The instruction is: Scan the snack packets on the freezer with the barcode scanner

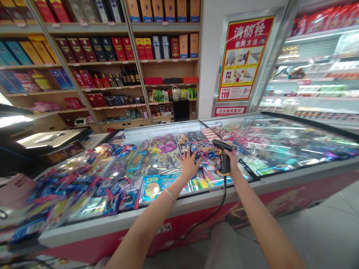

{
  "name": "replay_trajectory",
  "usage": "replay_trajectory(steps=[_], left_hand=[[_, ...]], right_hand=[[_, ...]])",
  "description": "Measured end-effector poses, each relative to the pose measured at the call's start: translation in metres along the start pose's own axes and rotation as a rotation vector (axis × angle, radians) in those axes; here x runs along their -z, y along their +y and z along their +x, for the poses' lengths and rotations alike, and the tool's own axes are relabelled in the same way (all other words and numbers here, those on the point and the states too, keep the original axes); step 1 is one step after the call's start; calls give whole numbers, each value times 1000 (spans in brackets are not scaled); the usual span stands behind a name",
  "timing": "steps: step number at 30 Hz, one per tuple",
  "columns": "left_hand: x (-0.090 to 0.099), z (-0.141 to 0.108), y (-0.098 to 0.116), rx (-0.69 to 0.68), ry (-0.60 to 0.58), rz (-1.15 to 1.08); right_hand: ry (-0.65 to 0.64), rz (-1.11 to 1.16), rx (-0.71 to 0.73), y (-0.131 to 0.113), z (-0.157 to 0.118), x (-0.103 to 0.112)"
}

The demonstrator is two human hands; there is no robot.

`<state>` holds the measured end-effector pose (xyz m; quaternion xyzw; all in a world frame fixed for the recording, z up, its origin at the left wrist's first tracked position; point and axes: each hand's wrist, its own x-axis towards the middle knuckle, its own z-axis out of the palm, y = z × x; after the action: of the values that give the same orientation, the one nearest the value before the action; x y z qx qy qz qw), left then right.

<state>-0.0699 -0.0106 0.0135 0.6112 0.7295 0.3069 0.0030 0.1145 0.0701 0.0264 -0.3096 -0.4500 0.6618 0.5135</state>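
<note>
The left hand (190,165) lies open, fingers spread, pressing on a blue packet (194,152) in the middle of the pile. The right hand (232,162) is closed around the handle of a black and yellow barcode scanner (223,160), its nose pointing toward 11 o'clock and its cable (218,205) dropping toward 6 o'clock over the front of the freezer (179,224). Colourful snack packets (151,160) spread across the freezer's top toward 9 o'clock. Shelves of boxes (92,48) stand at 11 o'clock, a red fire hydrant poster (242,59) at 1 o'clock.
</note>
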Motion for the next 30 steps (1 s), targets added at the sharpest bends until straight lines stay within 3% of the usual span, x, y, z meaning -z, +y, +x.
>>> replay_trajectory(steps=[12,16,19,22,26,30], left_hand=[[-2,1,-4,-9,-15,-13],[15,0,-1,-2,-64,-6],[53,4,-18,30,-24,-28],[109,4,-60,48,125,17],[182,-7,-141,157,262,179],[232,-23,-212,365,240,359]], right_hand=[[-6,24,2,2,1,3],[7,8,-38,-7,-2,1],[5,30,-63,-19,-8,-9],[-78,23,-48,-26,-13,-37],[-205,8,5,-13,-17,-104],[-360,-21,-133,22,-20,-183]])
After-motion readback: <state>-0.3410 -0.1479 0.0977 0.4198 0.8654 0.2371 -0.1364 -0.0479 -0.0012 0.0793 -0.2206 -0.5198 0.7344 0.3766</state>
